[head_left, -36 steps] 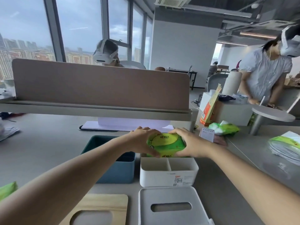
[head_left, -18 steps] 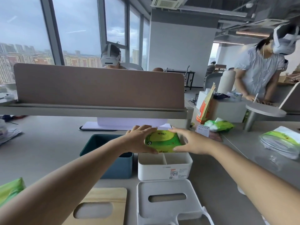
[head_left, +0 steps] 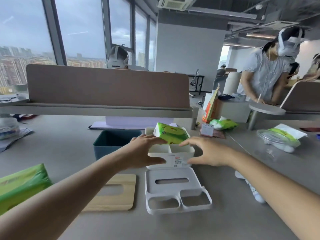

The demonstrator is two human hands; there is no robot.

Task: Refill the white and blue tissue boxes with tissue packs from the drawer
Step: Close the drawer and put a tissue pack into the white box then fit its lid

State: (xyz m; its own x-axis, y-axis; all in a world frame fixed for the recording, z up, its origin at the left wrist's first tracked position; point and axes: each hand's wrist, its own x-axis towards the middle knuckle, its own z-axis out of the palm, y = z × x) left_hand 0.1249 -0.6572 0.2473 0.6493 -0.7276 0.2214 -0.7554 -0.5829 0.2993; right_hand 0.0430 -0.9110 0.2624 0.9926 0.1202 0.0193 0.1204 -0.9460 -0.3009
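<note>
- Head view: my left hand (head_left: 147, 149) and my right hand (head_left: 207, 151) are both spread wide and hold nothing; they hover at the two sides of the white tissue box (head_left: 170, 151).
- A green tissue pack (head_left: 170, 134) lies tilted on the rim of this box, not yet pushed down inside.
- The blue tissue box (head_left: 114, 144), just beside it on the left, looks empty.
- I judge the work is less than half done: the white lid (head_left: 176, 187) and the wooden lid (head_left: 114, 193) lie on the desk (head_left: 233, 213) toward its near edge, and a second pack (head_left: 20, 186) waits at the left edge.
</note>
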